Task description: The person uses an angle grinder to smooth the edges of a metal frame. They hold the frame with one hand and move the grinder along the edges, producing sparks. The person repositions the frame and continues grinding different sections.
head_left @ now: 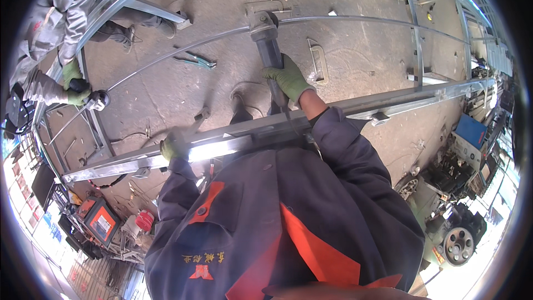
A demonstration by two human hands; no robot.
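Note:
In a green glove, my right hand (290, 80) is closed round the dark body of an angle grinder (268, 50). The grinder's metal head overlaps a thin metal bar (183, 50) that looks curved here; whether they touch I cannot tell. My left hand (175, 145), also gloved in green, is smeared by motion beside a long shiny metal beam (400, 101) running in front of my body. A blurred grey piece (201, 115) lies close to that hand; its kind and whether I hold it are unclear.
At the left, a person in grey (53, 16) holds a power tool (99, 100) with green-gloved hands. Locking pliers (197, 60) and a C-clamp (319, 64) lie on the floor. Metal framing (416, 28) stands to the right. Machines (458, 244) and an orange-black box (101, 220) are nearer.

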